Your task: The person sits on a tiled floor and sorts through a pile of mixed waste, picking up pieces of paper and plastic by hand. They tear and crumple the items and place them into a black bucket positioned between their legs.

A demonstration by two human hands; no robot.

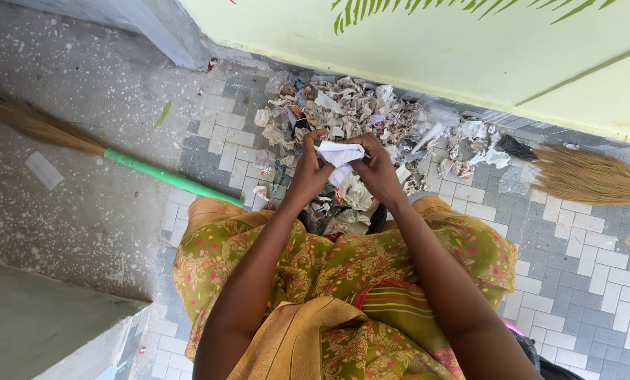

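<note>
Both my hands hold one crumpled piece of white paper point(339, 153) above a dark container point(378, 219) stuffed with more crumpled paper, set between my knees. My left hand point(310, 169) grips the paper's left side. My right hand point(376, 167) grips its right side, thumb on top. Just beyond my hands, a heap of paper scraps and plastic wrappers point(371, 112) lies on the tiled floor against the wall.
A grass broom with a green handle point(167, 178) lies to the left, its bristles point(33, 123) on speckled concrete. A second grass broom head point(589, 176) lies at right. A pale green wall point(434, 49) runs behind. A concrete step point(40, 324) is at lower left.
</note>
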